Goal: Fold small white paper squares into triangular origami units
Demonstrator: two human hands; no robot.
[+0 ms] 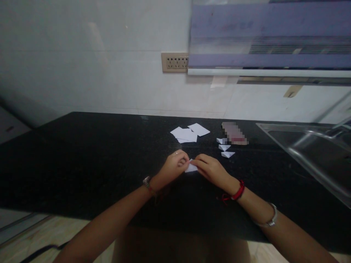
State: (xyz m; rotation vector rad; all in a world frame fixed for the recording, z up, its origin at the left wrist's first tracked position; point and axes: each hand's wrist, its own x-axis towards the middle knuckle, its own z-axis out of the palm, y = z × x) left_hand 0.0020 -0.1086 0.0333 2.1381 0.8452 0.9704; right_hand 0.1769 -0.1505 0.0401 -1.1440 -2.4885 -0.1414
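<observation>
Between my two hands is a small piece of white paper (191,168), partly covered by my fingers, on or just above the dark counter. My left hand (175,163) pinches its upper left side, fingers curled in. From the other side my right hand (211,168) grips the paper near its top, fingertips almost meeting those of the left. Beyond the hands lie several loose white paper squares (187,135), partly overlapping. Off to the right, small folded white paper pieces (227,154) are set in a short column.
The black counter (82,157) runs along a tiled wall with a socket panel (177,63). A blurred-out flat pinkish item (234,132) lies behind the folded pieces. At the right is a metal sink (290,146). A purple blind (268,33) hangs above.
</observation>
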